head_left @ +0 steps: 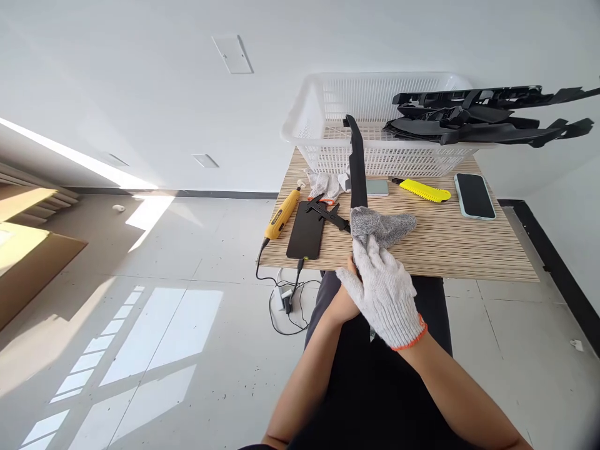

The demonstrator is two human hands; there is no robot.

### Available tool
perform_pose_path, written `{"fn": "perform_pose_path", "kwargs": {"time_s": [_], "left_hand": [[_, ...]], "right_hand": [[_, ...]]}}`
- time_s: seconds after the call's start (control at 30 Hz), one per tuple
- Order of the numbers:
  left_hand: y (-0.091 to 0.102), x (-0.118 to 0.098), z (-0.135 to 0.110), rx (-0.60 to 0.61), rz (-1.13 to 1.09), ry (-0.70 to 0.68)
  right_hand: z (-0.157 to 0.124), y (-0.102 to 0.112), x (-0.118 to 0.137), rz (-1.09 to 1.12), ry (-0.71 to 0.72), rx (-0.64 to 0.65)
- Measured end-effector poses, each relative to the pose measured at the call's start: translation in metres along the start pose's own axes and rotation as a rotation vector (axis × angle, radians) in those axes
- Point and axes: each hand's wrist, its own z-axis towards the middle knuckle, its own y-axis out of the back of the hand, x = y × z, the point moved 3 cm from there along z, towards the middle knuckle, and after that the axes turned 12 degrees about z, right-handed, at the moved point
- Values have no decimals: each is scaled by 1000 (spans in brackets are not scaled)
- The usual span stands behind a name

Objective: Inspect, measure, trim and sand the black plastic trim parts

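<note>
A long black plastic trim piece (pixel 358 165) points away from me over the table, its far end at the basket's near rim. My bare left hand (pixel 344 305) grips its near part from below, its fingers mostly hidden behind the other hand. My right hand (pixel 385 292), in a white knitted glove with an orange cuff, holds a grey cloth (pixel 389 229) wrapped over the trim piece. A black caliper (pixel 332 216) lies just left of the cloth, partly over a dark phone-like slab (pixel 304 232).
A white plastic basket (pixel 323 150) at the back of the table (pixel 469 250) holds several black trim pieces (pixel 469 125), jutting out rightward. Around lie a yellow corded rotary tool (pixel 283 214), a white glove (pixel 323 185), a yellow utility knife (pixel 425 190) and a phone (pixel 474 195). Cables hang at the left.
</note>
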Motion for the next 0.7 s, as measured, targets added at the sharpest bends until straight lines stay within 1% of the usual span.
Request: {"fn": "perform_pose_path", "kwargs": {"time_s": [0.07, 0.17, 0.27, 0.37, 0.43, 0.57, 0.63, 0.7], "left_hand": [[-1, -3, 1, -22, 32, -35], [-1, -4, 0, -26, 42, -56], [-1, -1, -2, 10, 24, 11], [0, 1, -3, 35, 20, 66], [0, -1, -2, 15, 21, 40], [-4, -3, 1, -10, 23, -70], [-6, 0, 1, -12, -8, -77], [-8, 5, 0, -28, -60, -44]], "right_hand": [[5, 1, -1, 0, -8, -2], [7, 10, 2, -7, -55, 62], [2, 20, 7, -7, -85, 130], [-1, 21, 7, -9, -67, 155], [1, 17, 5, -14, -49, 135], [11, 7, -1, -11, -53, 47], [15, 5, -5, 30, -47, 21], [17, 5, -14, 141, -31, -11]]}}
